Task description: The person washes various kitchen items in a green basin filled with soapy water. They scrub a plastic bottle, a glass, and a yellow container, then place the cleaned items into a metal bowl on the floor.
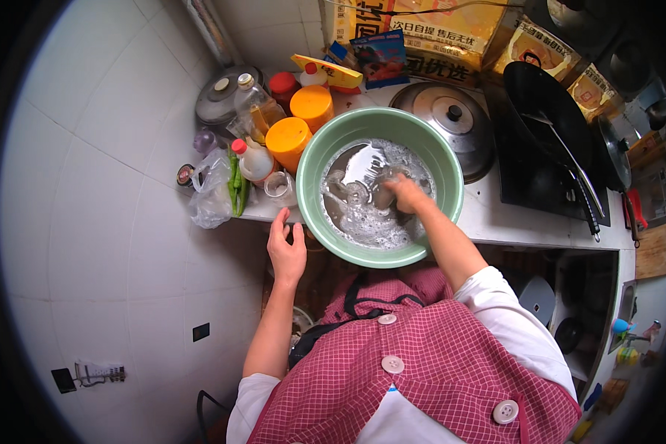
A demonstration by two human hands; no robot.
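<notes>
A green plastic basin [378, 116] stands on the white counter in front of me. Greyish, foamy water [366, 216] fills its lower part. My right hand [404, 190] dips into the water, its fingers blurred and partly under the surface, so whether they grip something cannot be made out. Swirls and bubbles surround it. Just left of the basin, near the counter's front edge, my left hand [286, 252] hangs in the air with nothing in it, thumb apart from the fingers. A small glass jar [280, 190] is the nearest thing beyond that hand.
Orange-lidded jars [288, 137], an oil bottle [258, 108], green peppers [237, 180] and a plastic bag [211, 183] crowd the counter's left end. Behind the basin lies a domed steel lid [449, 119]. A black wok [549, 122] with a metal spatula [571, 150] sits at right.
</notes>
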